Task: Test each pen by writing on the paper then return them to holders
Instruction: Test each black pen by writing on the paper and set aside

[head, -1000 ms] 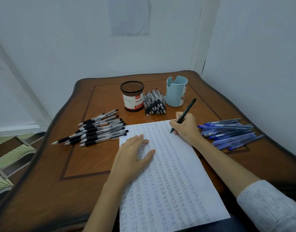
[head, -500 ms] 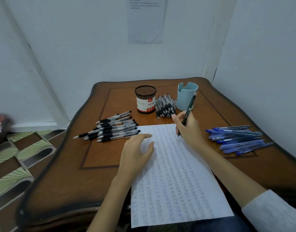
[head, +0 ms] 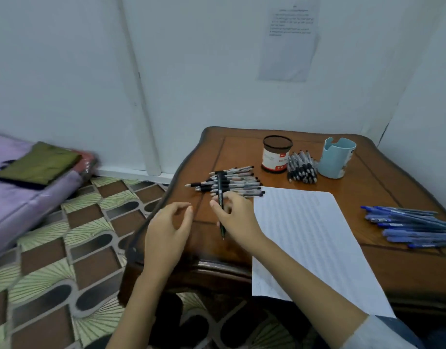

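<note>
I see the right hand [head: 238, 215] gripping a black pen [head: 220, 197] above the worktop [head: 305, 187]; the left hand [head: 170, 230] hangs loosely curled, holding nothing.

A black pen [head: 220, 195] points tip-down in the right hand [head: 238, 217], left of the written-on paper [head: 307, 238]; a black pen pile [head: 235, 181] and a blue pen pile [head: 413, 227] flank the sheet; the mesh holder [head: 277, 156] and blue holder [head: 339, 158] stand behind

We are looking into what seems a room in a home, sitting at a carved wooden table [head: 405, 268] in a pale-walled corner, with patterned floor tiles [head: 65, 248], a purple mattress [head: 20, 197] carrying folded cloth [head: 40, 162], and a printed sheet [head: 290, 41] hanging on the wall.
</note>
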{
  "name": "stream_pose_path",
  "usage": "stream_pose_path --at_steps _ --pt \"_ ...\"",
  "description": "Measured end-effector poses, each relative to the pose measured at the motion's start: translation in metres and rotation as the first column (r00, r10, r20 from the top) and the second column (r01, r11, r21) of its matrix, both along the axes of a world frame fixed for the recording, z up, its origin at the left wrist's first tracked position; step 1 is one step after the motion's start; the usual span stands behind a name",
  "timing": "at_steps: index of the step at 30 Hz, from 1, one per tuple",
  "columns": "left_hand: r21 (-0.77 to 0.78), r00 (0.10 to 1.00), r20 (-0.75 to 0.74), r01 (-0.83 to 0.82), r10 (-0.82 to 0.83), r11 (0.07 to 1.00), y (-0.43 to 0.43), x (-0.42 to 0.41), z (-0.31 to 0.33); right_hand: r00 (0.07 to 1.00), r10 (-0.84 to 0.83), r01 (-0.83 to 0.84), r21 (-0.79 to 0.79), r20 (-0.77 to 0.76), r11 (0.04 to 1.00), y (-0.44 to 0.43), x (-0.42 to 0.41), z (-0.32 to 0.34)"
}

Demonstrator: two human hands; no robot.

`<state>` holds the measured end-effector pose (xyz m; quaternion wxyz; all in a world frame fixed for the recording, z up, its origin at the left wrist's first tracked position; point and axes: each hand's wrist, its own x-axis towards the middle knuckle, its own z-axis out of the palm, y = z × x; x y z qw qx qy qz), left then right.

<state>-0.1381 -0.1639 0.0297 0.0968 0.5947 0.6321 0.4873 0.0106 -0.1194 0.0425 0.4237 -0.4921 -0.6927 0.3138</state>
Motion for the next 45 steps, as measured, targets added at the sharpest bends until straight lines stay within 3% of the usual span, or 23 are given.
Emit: stream_pose_path --at_steps 6,10,17,21,23,29,33,40,45 --pt "-0.003 0.967 0.113 -0.229 0.228 0.973 -0.063 -0.077 -0.025 0.986 0.094 -0.113 0.138 0.139 0.984 -0.049 -0.092 -0.014" --pt "-0.026 0.917 0.166 -0.364 0.363 0.931 -0.106 -0.111 -0.042 0.967 0.219 -0.235 0.127 0.129 0.964 -0.091 -0.141 -0.032" --pt "-0.142 0.785 0.3 -0.525 0.542 0.839 -0.175 -0.135 -0.09 0.9 0.345 -0.317 -0.142 0.265 0.938 -0.145 -0.18 -0.122" --pt "-0.222 0.764 0.297 -0.529 0.573 0.819 -0.205 -0.14 -0.124 0.776 0.391 -0.312 -0.238 0.495 0.92 -0.157 -0.183 -0.161" --pt "-0.25 0.765 0.283 -0.524 0.579 0.815 -0.217 -0.143 -0.138 0.739 0.435 -0.315 -0.308 0.514 0.898 -0.16 -0.179 -0.175" --pt "-0.312 0.795 0.275 -0.458 0.54 0.832 -0.22 -0.147 -0.152 0.75 0.482 -0.345 -0.355 0.453 0.869 -0.155 -0.172 -0.188" --pt "-0.304 0.85 0.249 -0.387 0.465 0.87 -0.2 -0.138 -0.135 0.81 0.464 -0.381 -0.279 0.358 0.881 -0.144 -0.165 -0.17" --pt "-0.111 0.925 0.212 -0.297 0.315 0.948 -0.146 -0.112 -0.079 0.91 0.376 -0.363 -0.104 0.174 0.926 -0.116 -0.132 -0.078" --pt "-0.013 0.955 0.23 -0.191 0.189 0.982 -0.093 -0.084 -0.034 0.958 0.282 -0.285 -0.126 -0.044 0.95 -0.082 -0.093 -0.018"
